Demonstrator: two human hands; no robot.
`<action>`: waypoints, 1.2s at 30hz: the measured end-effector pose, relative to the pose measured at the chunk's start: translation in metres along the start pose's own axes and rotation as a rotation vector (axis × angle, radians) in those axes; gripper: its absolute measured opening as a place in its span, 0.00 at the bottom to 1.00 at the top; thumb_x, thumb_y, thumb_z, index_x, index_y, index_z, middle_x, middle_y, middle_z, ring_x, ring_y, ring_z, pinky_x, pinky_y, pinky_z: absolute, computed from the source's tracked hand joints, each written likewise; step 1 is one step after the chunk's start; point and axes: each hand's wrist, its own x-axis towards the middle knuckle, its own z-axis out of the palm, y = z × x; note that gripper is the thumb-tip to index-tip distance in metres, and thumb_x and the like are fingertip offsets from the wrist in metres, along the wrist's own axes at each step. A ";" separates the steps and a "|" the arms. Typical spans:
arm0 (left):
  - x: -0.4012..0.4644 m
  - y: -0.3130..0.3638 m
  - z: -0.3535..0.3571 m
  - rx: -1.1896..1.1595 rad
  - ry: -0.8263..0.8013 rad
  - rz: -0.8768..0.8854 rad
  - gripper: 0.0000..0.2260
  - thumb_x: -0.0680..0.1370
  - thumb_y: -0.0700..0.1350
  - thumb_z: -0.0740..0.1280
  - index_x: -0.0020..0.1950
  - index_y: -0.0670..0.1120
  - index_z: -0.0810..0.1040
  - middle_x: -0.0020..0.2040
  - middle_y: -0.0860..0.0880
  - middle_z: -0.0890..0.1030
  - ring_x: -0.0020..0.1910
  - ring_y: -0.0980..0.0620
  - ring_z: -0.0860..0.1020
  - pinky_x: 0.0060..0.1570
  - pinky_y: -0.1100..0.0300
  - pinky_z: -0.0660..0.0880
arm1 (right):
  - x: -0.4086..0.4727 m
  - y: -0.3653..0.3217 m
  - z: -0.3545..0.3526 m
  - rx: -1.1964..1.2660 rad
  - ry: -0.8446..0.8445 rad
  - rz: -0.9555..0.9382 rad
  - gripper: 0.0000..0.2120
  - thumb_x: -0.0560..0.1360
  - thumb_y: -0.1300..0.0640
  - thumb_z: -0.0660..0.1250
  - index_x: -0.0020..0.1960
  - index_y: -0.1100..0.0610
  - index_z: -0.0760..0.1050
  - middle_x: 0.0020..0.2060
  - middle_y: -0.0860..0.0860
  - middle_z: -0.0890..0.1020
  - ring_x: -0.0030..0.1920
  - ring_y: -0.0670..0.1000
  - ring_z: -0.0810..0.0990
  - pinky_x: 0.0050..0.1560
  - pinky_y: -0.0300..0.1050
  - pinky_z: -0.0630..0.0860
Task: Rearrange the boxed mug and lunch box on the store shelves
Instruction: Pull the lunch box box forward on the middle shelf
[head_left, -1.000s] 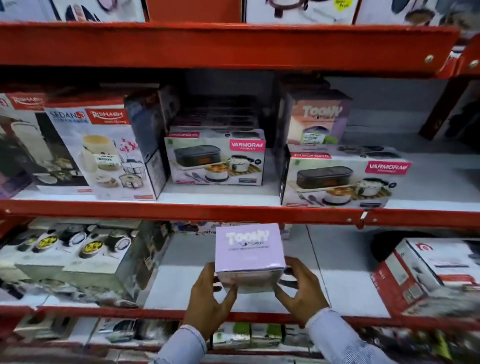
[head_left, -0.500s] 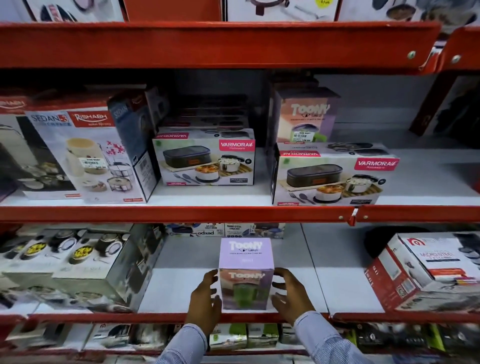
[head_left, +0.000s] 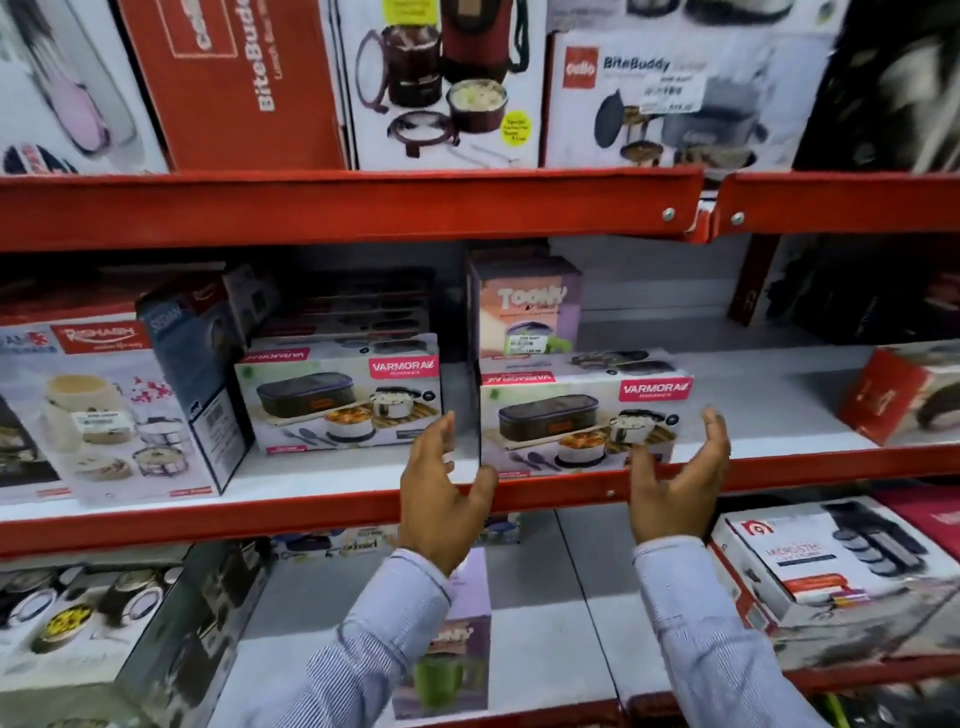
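The step in hand looks like the reach for the lunch box. The white cardboard lunch box carton with the pink Varmora label (head_left: 582, 421) stands on the middle shelf with the red front rail (head_left: 208, 514), at its front edge, and serves here as the landmark.

The left hand (head_left: 441, 493) is open and empty, fingers spread, just off the carton's left end, in the gap between it and a second identical Varmora carton (head_left: 340, 397) to the left. The right hand (head_left: 680, 483) is likewise open and holds nothing, cupped just in front of the carton's right end. Whether either hand touches the cardboard cannot be told; both appear a shade apart from it.

The lilac cardboard mug box printed with a green mug (head_left: 454, 639) stands upright on the shelf below the carton, partly hidden by the left sleeve, released by both hands. A similar Toony box (head_left: 530, 312) sits on top of the carton towards its back.

The next move probably calls for closing both palms on the carton's ends and drawing it forward level, so the box riding on it does not topple.
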 end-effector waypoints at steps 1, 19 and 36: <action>0.007 0.002 0.006 0.012 -0.039 -0.031 0.32 0.74 0.49 0.71 0.76 0.47 0.65 0.73 0.49 0.74 0.69 0.48 0.74 0.69 0.48 0.74 | 0.012 -0.001 0.000 -0.021 -0.025 0.082 0.37 0.73 0.59 0.69 0.76 0.49 0.56 0.77 0.54 0.62 0.74 0.57 0.64 0.71 0.48 0.64; -0.006 0.006 -0.098 -0.049 0.335 -0.003 0.26 0.70 0.45 0.74 0.66 0.57 0.70 0.59 0.62 0.80 0.57 0.68 0.79 0.54 0.76 0.75 | -0.045 -0.057 0.040 0.263 -0.279 -0.007 0.24 0.73 0.64 0.70 0.67 0.52 0.73 0.61 0.54 0.82 0.60 0.55 0.81 0.62 0.55 0.78; 0.008 -0.089 -0.184 0.121 0.372 -0.203 0.33 0.70 0.56 0.72 0.73 0.52 0.68 0.71 0.43 0.75 0.67 0.41 0.76 0.65 0.36 0.76 | -0.106 -0.056 0.135 0.223 -0.611 0.034 0.26 0.71 0.70 0.70 0.64 0.50 0.73 0.54 0.40 0.79 0.50 0.26 0.78 0.45 0.22 0.75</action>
